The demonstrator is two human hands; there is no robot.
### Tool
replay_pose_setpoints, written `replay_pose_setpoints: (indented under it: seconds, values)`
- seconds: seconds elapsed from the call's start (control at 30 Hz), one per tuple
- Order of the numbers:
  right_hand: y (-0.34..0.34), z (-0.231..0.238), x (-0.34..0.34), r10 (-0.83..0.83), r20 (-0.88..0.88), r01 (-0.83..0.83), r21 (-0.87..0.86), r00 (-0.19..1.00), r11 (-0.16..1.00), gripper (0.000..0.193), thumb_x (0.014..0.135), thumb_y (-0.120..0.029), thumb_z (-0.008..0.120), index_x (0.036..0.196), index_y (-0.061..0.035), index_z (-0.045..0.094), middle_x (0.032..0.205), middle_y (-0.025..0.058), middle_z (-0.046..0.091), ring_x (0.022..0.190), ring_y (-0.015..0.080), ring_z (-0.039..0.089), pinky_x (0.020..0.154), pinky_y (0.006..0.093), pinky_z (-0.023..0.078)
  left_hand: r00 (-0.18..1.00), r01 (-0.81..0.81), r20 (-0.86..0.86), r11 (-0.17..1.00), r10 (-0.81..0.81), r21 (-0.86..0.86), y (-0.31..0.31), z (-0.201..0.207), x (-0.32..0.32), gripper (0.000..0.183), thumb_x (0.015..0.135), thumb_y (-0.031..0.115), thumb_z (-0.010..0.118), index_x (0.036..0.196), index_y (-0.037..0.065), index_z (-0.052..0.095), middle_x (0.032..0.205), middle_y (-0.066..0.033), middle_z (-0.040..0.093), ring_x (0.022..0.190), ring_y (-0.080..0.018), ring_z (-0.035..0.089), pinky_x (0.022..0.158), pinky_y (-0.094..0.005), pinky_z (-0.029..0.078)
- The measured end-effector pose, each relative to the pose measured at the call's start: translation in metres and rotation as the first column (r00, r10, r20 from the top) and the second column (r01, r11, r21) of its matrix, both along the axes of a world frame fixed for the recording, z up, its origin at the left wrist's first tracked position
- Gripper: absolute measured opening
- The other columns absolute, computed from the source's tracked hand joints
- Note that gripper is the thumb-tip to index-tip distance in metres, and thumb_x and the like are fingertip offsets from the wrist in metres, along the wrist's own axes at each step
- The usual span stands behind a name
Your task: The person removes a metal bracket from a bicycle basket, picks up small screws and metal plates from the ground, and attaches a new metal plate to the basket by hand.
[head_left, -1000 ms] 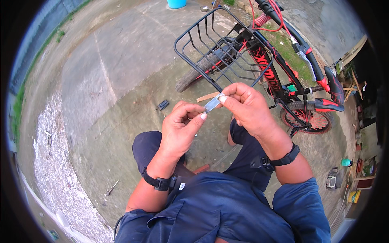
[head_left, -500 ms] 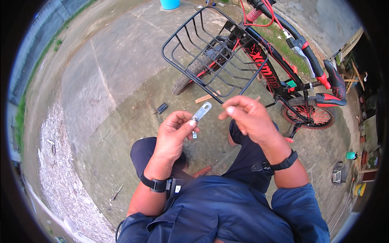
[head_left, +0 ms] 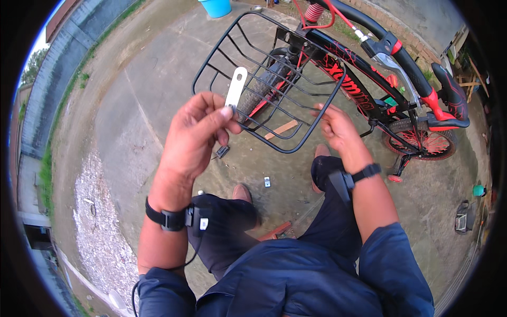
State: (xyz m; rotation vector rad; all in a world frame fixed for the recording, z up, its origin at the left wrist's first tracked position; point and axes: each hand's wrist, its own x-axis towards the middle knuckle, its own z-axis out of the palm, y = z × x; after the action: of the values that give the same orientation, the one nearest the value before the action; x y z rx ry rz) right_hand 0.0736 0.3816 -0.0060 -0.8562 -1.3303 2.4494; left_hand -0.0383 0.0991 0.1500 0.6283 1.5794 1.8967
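A flat silver metal bracket [head_left: 237, 87] with a slot near its end is pinched between thumb and fingers of my left hand [head_left: 198, 134]. It is held up in front of the black wire basket [head_left: 306, 141] on the front of a bicycle. At the basket's right side, the curled fingers of my right hand [head_left: 340, 129] are at the rim wire and appear to grip it. The black and red bicycle [head_left: 343, 82] stands beyond, its front tyre [head_left: 253, 92] partly seen through the basket.
On the concrete lie a small metal plate [head_left: 267, 182], a black clip-like part [head_left: 222, 151], a wooden strip [head_left: 281, 129] and a reddish bar [head_left: 275, 231] between my feet. A blue bucket [head_left: 215, 7] stands far off. Pale gravel [head_left: 103, 211] covers ground at left.
My left hand has raised the bracket up and leftward, toward the basket. My right hand has moved slightly up and right, to the basket rim. The view has shifted a little.
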Motion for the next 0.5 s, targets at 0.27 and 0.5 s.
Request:
replay_pose_setpoints:
  seconds: [0.27, 0.5]
  values:
    - [-0.007, -0.042, -0.086, 0.132, -0.188, -0.195, -0.366, 0.973, 0.910, 0.021, 0.091, -0.022, 0.061, 0.109, -0.0127, 0.063, 0.089, -0.0015, 0.067, 0.044, 0.0060, 0.039, 0.036, 0.0174, 0.027, 0.998, 0.008, -0.051, 0.952, -0.025, -0.306, 0.059, 0.018, -0.042, 0.017, 0.090, 0.008, 0.057, 0.105, -0.001, 0.059, 0.085, -0.0044, 0.063, 0.075, -0.0102, 0.063, 0.060, -0.0192, 0.047]
    - [-0.017, -0.050, -0.112, 0.160, -0.464, -0.381, -0.434, 0.871, 0.817, 0.028, 0.097, -0.025, 0.053, 0.121, -0.0113, 0.056, 0.119, 0.0045, 0.061, 0.047, 0.0030, 0.042, 0.038, 0.0147, 0.031, 0.995, -0.013, -0.096, 0.856, -0.043, -0.517, 0.097, 0.005, -0.068, 0.016, 0.090, 0.011, 0.059, 0.104, 0.003, 0.059, 0.089, -0.0057, 0.063, 0.078, -0.0130, 0.065, 0.060, -0.0208, 0.048]
